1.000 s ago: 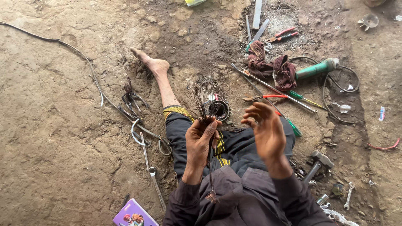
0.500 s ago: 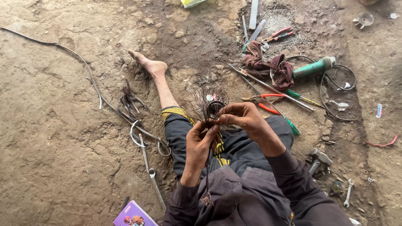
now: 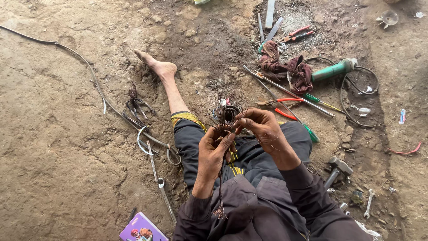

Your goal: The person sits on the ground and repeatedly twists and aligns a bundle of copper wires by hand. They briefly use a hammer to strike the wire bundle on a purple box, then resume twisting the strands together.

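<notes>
Bare dirt ground (image 3: 67, 178), tools scattered. Left hand (image 3: 213, 149) clenched around a copper wire bundle (image 3: 221, 109) — right hand (image 3: 263, 127) pinching strands just beside the left fingertips.

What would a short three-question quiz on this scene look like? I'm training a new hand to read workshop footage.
1. True or false: the left hand grips a bundle of thin wires.
2. What does the right hand do? A) rests on the ground B) pinches at the wire bundle C) holds the hammer
3. What lies on the ground beside the dark red cloth, to its right in the picture?

Key
1. True.
2. B.
3. A green-handled power tool with its cable.
</notes>
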